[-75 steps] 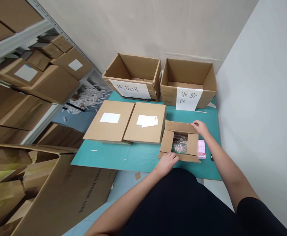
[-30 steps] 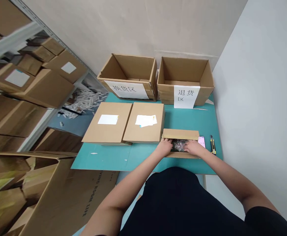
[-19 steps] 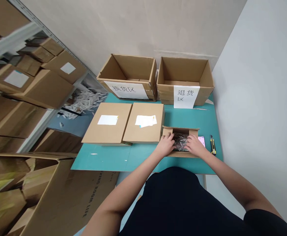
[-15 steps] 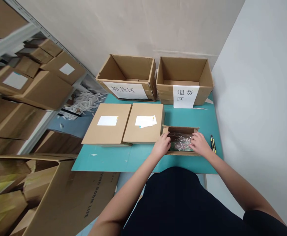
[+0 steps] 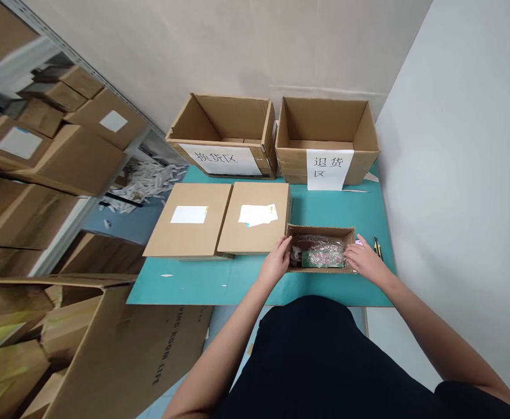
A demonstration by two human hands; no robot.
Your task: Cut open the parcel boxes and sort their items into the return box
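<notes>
A small carton (image 5: pixel 320 231) stands open on the surface's (image 5: pixel 237 282) near right, plastic-wrapped contents (image 5: pixel 323 254) inside. Left hand (image 5: pixel 276 260) and right hand (image 5: pixel 367 262) curl fingers (image 5: pixel 353 254) at its 2 ends; any pinch is unclear.

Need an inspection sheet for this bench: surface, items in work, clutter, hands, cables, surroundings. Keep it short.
Surface: teal table, a few pale marks near the front edge.
Items in work: small box, open; inside, an item in clear wrap, partly green.
Clutter: cutter at right; two closed boxes with white labels; two large open boxes behind, white sheets on their fronts.
Hands: left hand at the small box's left wall, right hand at its right wall; firmness of grip unclear.
Cables: nothing seen.
Surroundings: loaded shelf left; big carton of boxes, lower left; walls behind and right.
</notes>
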